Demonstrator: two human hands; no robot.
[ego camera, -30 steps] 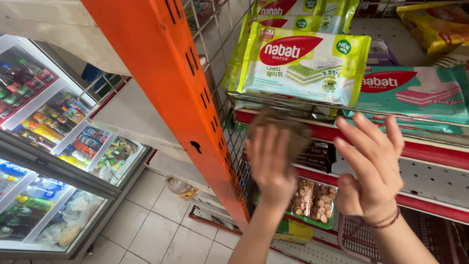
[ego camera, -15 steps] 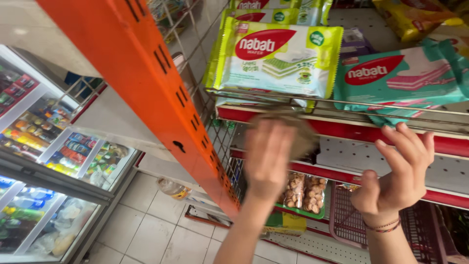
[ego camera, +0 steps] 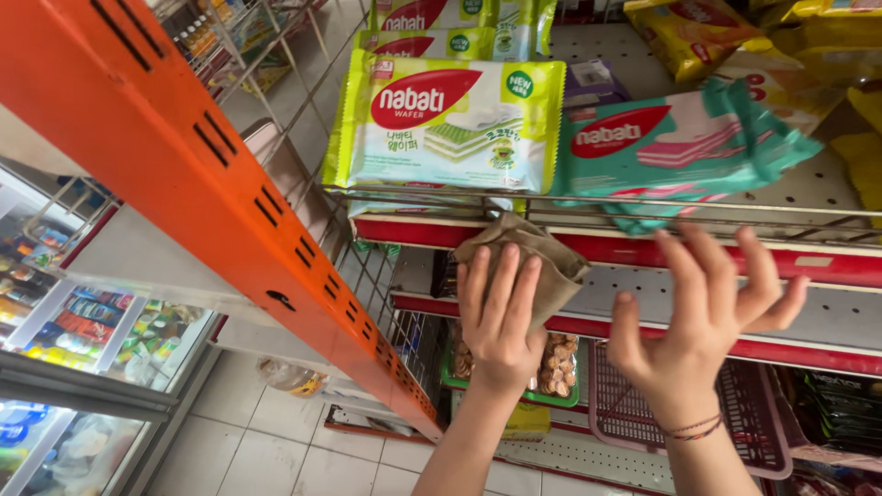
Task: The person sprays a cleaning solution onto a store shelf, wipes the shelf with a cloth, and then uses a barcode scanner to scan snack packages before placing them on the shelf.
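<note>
Shelf (ego camera: 643, 246): red front edge, running left to right across the view, a wire rail above it; cloth pressed against its left part, the stretch to the right under the right hand not yet covered by the cloth, so wiping judged only part done.
Post (ego camera: 197, 197): orange, slanting from upper left to lower middle, just left of the cloth, untouched.
Green pack (ego camera: 450, 124): wafer pack standing face-out behind the rail, directly above the cloth, apart from it.
Teal pack (ego camera: 675, 147): lying tilted beside the green pack, long side roughly along the shelf, above the right hand, not touched.
Basket (ego camera: 726, 418): pink, on the lower shelf, behind and below the right wrist.
Right hand (ego camera: 703, 321): open, fingers spread and apart, palm toward the shelf, holding nothing; near the shelf edge, contact impossible to tell.
Left hand (ego camera: 501, 317): flat, fingers together and straight, pointing up, pressing the cloth onto the shelf edge rather than gripping it.
Cloth (ego camera: 542, 262): brown, crumpled, between left palm and shelf front; long axis slanting from upper left to lower right, free corner pointing right past the fingertips.
Nut tray (ego camera: 556, 367): green, on the lower shelf, partly hidden behind the left hand.
</note>
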